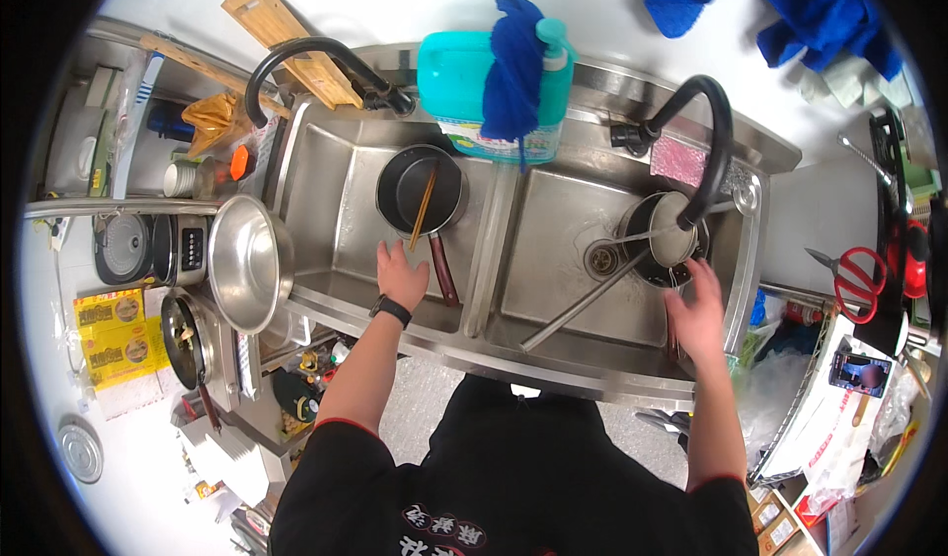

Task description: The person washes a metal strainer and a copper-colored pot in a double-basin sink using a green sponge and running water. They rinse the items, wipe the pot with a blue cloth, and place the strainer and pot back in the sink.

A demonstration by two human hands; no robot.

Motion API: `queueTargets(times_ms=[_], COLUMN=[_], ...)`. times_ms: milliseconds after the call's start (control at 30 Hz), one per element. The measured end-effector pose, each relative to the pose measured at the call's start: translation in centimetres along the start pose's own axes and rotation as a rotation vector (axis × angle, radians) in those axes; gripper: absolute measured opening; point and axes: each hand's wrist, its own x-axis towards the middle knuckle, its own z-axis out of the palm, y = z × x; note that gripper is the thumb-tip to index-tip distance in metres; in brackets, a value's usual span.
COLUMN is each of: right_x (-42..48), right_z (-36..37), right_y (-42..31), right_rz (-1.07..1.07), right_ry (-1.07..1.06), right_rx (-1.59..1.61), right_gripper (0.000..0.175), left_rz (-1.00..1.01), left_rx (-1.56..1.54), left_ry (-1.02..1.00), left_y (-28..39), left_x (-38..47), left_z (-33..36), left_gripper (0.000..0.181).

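Observation:
In the left basin [315,186] of a steel double sink sits a dark saucepan [396,189] with a wooden handle [444,274]. A pair of chopsticks [424,211] leans in it. My left hand [402,280], fingers apart and holding nothing, hovers near the saucepan's front rim. Another dark pot [635,223] stands in the right basin [552,260] under the black tap. A pale round ladle-like bowl [672,228] rests in it, and a long metal handle [574,308] slants out to the front. My right hand [696,308] is spread beside that pot's front edge; contact is unclear.
Two black taps [326,43] [717,126] arch over the basins. Between them stands a turquoise jug [452,74] draped with a blue cloth [511,74]. A steel bowl [248,267] sits left of the sink. Red-handled scissors [859,282] lie to the right.

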Motion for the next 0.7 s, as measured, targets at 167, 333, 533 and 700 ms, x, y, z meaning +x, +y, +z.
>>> queueTargets(times_ms=[167,333,533,700], right_x=[-1.6,-6.0,-2.1,2.3], right_z=[2.8,12.7,8.0,7.1], right_y=[-0.5,3.5,-12.9,-19.0], right_rz=[0.12,0.094,-0.18,-0.239], right_ry=[0.185,-0.29,0.0,0.121], right_rx=[0.639,-0.254,-0.185,-0.102], right_gripper=[0.032,0.045,0.047,0.052], left_rz=[0.0,-0.17,-0.245,-0.166], left_rx=[-0.062,-0.158,-0.178,-0.139], left_ry=[0.038,-0.01,-0.252,-0.449], left_y=[-1.3,0.0,-2.8,-3.9], left_x=[4.8,5.3,7.2,8.8], left_z=[4.2,4.9,6.1,8.6], left_gripper=[0.071,0.077,0.072,0.061])
